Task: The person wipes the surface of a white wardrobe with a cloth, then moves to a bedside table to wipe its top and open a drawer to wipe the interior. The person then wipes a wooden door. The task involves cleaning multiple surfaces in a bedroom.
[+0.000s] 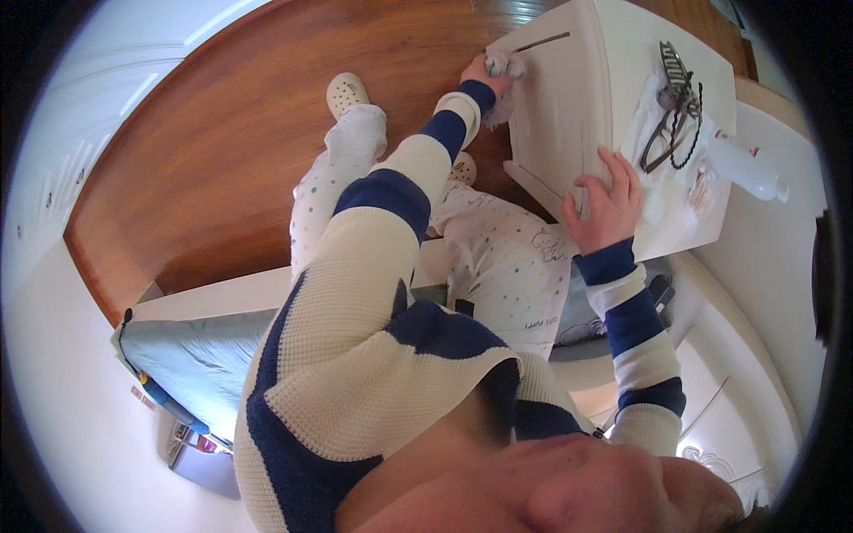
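Note:
My left hand (490, 74) is closed around a crumpled, whitish, partly see-through material (508, 66), perhaps a cloth or plastic; I cannot tell which. It is at the front of a white bedside cabinet (556, 100), beside a drawer's slot. My right hand (608, 206) rests with spread fingers at the near edge of the cabinet top and holds nothing. On that top lie a claw hair clip (674, 66), eyeglasses (656, 150), a black braided band (698, 133), white tissue (640, 113) and a white bottle (746, 166) on its side.
My legs in dotted white trousers (506, 266) and cream clogs (346, 93) are before the cabinet on the wooden floor (220, 146). A bed with a grey-green cover (200, 353) is at the left. A dark phone-like object (661, 292) lies near my right sleeve.

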A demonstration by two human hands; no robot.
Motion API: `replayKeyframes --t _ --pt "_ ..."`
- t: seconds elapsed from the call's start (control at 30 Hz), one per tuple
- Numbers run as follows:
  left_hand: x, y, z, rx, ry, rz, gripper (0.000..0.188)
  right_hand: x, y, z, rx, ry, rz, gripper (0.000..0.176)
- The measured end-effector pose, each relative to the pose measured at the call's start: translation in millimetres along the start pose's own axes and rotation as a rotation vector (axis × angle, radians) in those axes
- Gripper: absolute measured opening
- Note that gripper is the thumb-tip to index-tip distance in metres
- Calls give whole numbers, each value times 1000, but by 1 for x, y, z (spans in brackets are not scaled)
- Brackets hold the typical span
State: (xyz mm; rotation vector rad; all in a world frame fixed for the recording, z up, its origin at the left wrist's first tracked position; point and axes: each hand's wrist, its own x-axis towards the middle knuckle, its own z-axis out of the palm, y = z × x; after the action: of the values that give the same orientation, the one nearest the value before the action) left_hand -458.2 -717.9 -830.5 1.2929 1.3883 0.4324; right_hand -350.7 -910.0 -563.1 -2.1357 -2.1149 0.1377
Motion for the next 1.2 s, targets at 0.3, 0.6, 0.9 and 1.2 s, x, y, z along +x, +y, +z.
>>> replayKeyframes --t 0.3,0.6,0.9,1.2 --pt "-37 133 -57 -161 82 812 62 -2 2 0 50 65 -19 22" --pt "-80 154 -43 135 58 892 78 -2 1 0 24 22 10 24" --pt "-65 168 -50 122 25 831 80 1 -6 -4 9 23 16 25" --pt "-129 135 -53 243 -207 950 80 -2 -2 0 23 6 35 26"
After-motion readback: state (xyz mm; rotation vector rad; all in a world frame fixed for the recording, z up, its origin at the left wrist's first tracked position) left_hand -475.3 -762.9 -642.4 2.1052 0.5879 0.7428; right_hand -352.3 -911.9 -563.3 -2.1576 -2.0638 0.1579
